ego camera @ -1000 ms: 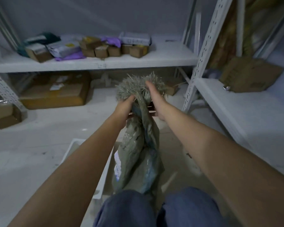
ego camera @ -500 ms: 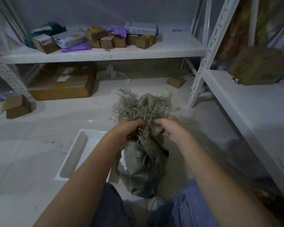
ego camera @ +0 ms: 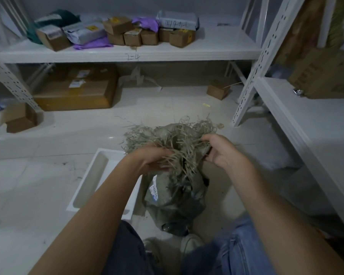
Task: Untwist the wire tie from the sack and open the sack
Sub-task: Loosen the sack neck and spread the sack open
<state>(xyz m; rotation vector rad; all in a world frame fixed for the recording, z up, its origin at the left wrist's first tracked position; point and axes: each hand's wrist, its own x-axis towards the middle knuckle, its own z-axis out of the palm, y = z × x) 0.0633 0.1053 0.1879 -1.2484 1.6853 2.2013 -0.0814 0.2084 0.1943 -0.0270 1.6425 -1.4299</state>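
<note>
A grey-green woven sack [ego camera: 173, 201] stands on the floor in front of my knees, with a white label on its left side. Its frayed top [ego camera: 167, 139] spreads out in loose fibres between my hands. My left hand [ego camera: 153, 157] grips the left side of the gathered neck, fingers buried in the fibres. My right hand [ego camera: 220, 151] holds the right side of the frayed top, thumb and fingers pinching the fabric. I cannot make out the wire tie among the fibres.
A white plastic tray [ego camera: 91, 179] lies on the floor left of the sack. White metal shelving [ego camera: 135, 54] with small boxes and parcels runs across the back. Another shelf [ego camera: 306, 120] stands at the right. Cardboard boxes [ego camera: 74, 92] sit on the lowest level.
The sack has come down from arm's height onto the floor. Both hands have moved apart at the neck, and the frayed top has spread wider.
</note>
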